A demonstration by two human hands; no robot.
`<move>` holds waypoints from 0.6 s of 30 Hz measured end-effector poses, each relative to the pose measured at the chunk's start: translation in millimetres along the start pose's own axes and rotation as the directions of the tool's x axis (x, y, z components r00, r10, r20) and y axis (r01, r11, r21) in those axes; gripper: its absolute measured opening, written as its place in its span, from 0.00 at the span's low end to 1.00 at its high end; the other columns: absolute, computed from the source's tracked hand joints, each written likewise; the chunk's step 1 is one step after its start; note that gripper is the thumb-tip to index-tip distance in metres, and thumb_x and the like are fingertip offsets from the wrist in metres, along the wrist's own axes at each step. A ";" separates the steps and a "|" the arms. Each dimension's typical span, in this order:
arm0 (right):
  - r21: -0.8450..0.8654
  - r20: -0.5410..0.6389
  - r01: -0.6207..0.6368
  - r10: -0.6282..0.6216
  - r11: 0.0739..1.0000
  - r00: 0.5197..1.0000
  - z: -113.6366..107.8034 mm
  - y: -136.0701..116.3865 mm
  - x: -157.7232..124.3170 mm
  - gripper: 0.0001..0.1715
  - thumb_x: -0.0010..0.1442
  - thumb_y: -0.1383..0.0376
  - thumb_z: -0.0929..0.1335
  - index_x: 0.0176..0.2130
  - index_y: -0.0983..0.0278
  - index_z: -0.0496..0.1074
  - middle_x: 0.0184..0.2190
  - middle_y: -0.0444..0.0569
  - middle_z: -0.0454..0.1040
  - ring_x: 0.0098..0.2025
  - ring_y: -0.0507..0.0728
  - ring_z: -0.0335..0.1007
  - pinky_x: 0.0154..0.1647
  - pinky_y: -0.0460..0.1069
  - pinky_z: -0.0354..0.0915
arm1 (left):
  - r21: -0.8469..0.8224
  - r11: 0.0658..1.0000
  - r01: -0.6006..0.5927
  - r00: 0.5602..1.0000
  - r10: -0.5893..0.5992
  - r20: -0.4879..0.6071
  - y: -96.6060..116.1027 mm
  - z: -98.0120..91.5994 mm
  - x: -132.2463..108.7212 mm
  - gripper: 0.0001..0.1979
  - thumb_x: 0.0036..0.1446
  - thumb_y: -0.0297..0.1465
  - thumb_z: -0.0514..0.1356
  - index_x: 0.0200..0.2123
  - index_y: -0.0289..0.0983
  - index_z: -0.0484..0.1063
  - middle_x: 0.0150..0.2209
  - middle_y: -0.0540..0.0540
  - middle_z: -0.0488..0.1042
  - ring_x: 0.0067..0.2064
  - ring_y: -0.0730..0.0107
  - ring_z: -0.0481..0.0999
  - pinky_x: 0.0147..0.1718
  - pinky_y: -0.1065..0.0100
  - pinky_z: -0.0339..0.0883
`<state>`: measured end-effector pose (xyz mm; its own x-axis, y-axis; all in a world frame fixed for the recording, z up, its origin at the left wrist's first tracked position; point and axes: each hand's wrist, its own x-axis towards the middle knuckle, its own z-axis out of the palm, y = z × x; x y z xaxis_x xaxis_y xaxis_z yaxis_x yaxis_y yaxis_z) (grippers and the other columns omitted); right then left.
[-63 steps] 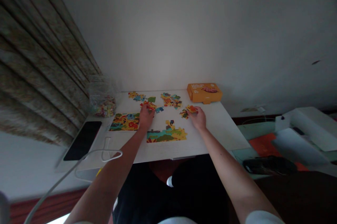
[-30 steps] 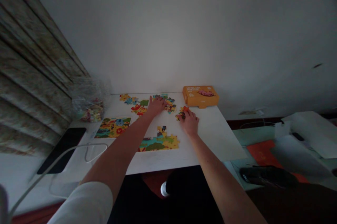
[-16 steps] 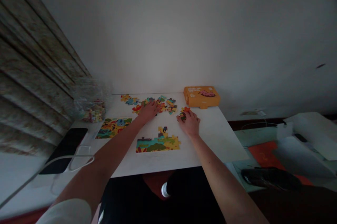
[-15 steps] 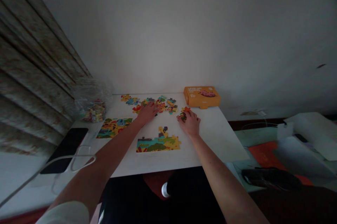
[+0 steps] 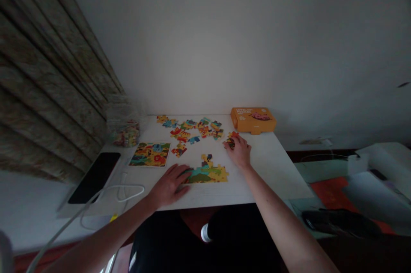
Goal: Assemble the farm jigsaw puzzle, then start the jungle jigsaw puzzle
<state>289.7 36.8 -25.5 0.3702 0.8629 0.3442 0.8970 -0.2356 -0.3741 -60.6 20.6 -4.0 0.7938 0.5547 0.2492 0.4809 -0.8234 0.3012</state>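
A white table [image 5: 268, 164] carries everything here. Along its far edge, at upper centre of the frame, loose jigsaw pieces [image 5: 192, 129] lie scattered, with an orange cardboard box [image 5: 253, 120] at the far right corner. A clear plastic bag of pieces [image 5: 123, 129] sits in the far left corner. Nearer the middle lie a rectangular colourful animal picture [image 5: 149, 154] and a partly assembled jigsaw [image 5: 210, 174]. At lower left lie a black-screened device [image 5: 94, 183] and a looped white cable [image 5: 130, 192].

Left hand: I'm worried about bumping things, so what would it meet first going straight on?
The partly assembled jigsaw puzzle, right at the left hand's fingertips; they may already touch it, though depth is unclear.
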 end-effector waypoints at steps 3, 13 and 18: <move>0.040 -0.028 0.042 -0.041 0.998 0.999 3.2 0.7 3.9 0.19 0.67 0.54 0.66 0.50 0.62 0.75 0.56 0.57 0.74 0.58 0.65 0.65 0.54 0.58 0.60 | 0.011 0.999 0.041 0.999 -0.041 -0.002 5.0 0.2 2.0 0.20 0.64 0.36 0.59 0.58 0.42 0.74 0.60 0.40 0.74 0.63 0.54 0.72 0.66 0.48 0.62; 0.072 0.105 0.123 -0.130 0.990 0.986 33.2 -39.4 90.9 0.21 0.65 0.58 0.67 0.55 0.62 0.73 0.55 0.57 0.76 0.59 0.62 0.68 0.58 0.56 0.63 | -0.040 0.998 0.048 0.999 -0.049 -0.023 7.7 1.2 8.6 0.20 0.62 0.32 0.60 0.58 0.44 0.75 0.58 0.41 0.76 0.60 0.55 0.74 0.65 0.47 0.64; -0.005 0.275 0.041 -0.038 0.999 0.961 48.6 -51.7 114.5 0.24 0.62 0.57 0.70 0.56 0.59 0.73 0.54 0.58 0.77 0.58 0.67 0.70 0.53 0.60 0.65 | -0.026 0.998 0.051 0.998 -0.052 -0.025 7.9 2.6 8.6 0.20 0.62 0.32 0.61 0.57 0.43 0.75 0.57 0.41 0.76 0.60 0.55 0.75 0.65 0.48 0.64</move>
<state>273.9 169.5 -8.6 0.2549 0.9609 0.1082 0.9126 -0.2021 -0.3555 -49.0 18.5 -1.8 0.7580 0.5997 0.2564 0.5110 -0.7904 0.3379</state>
